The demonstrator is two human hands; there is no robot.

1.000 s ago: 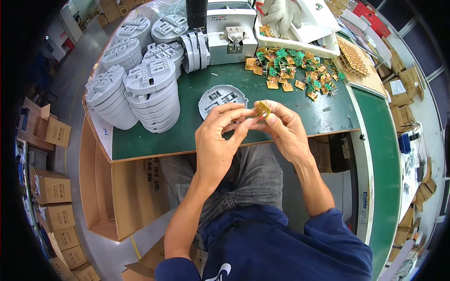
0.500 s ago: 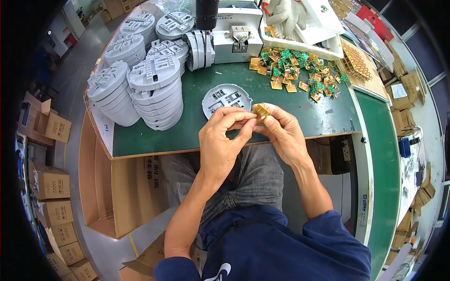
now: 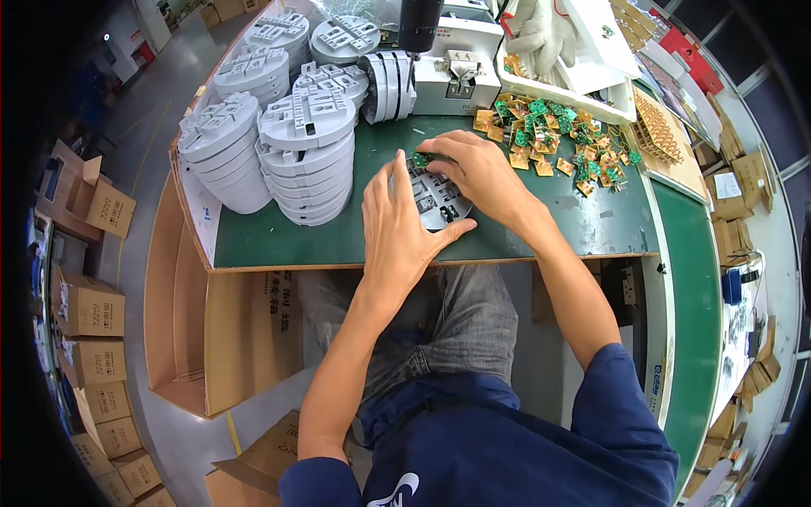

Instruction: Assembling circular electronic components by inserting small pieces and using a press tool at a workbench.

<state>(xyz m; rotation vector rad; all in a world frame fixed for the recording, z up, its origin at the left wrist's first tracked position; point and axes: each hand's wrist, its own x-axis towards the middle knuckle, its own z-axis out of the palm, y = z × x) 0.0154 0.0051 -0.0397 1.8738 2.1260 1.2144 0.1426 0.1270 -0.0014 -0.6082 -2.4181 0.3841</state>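
Note:
A grey round plastic housing (image 3: 445, 216) with slots lies on the green table in front of me. My left hand (image 3: 395, 221) grips its left and near rim, thumb along the near side and fingers along the left. Over the housing's far side, my right hand (image 3: 483, 176) pinches a small green circuit board (image 3: 420, 159) at the fingertips. That board is mostly covered by the fingers; whether it is seated in a slot I cannot tell. Part of the housing is hidden beneath both hands.
Stacks of similar grey housings (image 3: 306, 169) stand at the left. A black powered screwdriver (image 3: 420, 25) hangs ahead, before a white machine (image 3: 439, 97). Several small orange and green circuit boards (image 3: 541, 135) are heaped at the right, near a white foam box (image 3: 604, 106) with gloves.
Both hands have moved from above the table's front edge to the housing. My left hand has left the small board and taken the housing's rim; the right hand has reached forward.

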